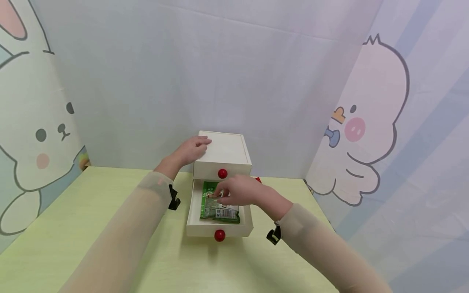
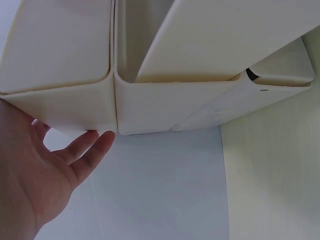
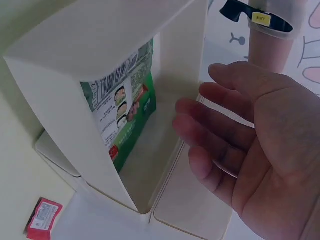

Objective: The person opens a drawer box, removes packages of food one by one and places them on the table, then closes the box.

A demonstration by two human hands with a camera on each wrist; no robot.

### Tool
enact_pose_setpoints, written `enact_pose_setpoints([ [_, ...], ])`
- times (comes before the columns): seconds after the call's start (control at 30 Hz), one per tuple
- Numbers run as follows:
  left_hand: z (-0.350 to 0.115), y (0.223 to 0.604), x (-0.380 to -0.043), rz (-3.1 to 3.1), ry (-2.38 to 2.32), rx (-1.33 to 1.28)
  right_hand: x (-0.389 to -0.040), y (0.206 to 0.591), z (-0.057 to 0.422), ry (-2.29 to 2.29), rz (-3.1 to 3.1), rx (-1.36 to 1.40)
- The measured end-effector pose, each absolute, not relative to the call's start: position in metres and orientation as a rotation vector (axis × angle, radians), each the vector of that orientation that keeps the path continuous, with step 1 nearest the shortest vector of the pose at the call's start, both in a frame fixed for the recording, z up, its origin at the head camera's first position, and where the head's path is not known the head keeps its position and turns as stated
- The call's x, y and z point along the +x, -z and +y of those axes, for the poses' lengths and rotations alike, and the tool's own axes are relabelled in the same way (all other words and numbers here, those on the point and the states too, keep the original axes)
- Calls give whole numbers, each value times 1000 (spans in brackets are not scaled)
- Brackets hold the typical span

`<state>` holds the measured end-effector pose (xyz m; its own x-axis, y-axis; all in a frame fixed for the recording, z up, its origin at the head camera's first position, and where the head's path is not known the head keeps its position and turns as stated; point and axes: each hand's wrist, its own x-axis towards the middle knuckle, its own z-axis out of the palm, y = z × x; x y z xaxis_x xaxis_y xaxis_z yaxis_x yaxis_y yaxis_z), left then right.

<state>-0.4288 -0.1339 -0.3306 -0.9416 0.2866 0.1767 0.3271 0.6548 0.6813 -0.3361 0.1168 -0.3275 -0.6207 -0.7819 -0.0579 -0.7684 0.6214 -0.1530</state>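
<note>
A small white drawer cabinet (image 1: 229, 148) with red knobs stands near the back of the table. Its top drawer (image 1: 205, 171) is closed, while a lower drawer (image 1: 194, 203) is pulled out. Inside that drawer lies a green food packet (image 1: 220, 213) with a barcode, also visible in the right wrist view as a green packet (image 3: 135, 105). My left hand (image 1: 192, 150) rests at the cabinet's upper left edge, fingers extended against it. Above the packet hovers my right hand (image 1: 242, 190), fingers loosely bent; the right wrist view shows the hand (image 3: 265, 135) apart from the packet with nothing in it.
A small red packet (image 3: 44, 218) lies on the table beside the cabinet, mostly hidden in the head view. Pale curtains with cartoon animals surround the light yellow-green table (image 1: 110, 195). The open drawer's red knob (image 1: 220, 235) juts toward me.
</note>
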Motion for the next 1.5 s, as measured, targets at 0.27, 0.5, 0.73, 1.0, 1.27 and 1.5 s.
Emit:
enact_pose_setpoints([
  [0.27,-133,331,-430,-2804,1182,-530,-342,344,98,-163,2725,-1090],
  [0.5,-132,333,-430,-2800,1195,-542,-340,354,91,-379,2752,-906],
  [0.73,-133,333,-432,-2800,1190,-539,-343,360,90,-460,2696,-854],
  [1.0,-135,332,-432,-2804,1172,-528,-348,361,90,-522,2672,-923],
  [1.27,-137,334,-434,-2799,1156,-534,-350,362,90,-601,2673,-1019],
  [1.5,-137,337,-434,-2796,1156,-536,-349,364,90,-589,2675,-997],
])
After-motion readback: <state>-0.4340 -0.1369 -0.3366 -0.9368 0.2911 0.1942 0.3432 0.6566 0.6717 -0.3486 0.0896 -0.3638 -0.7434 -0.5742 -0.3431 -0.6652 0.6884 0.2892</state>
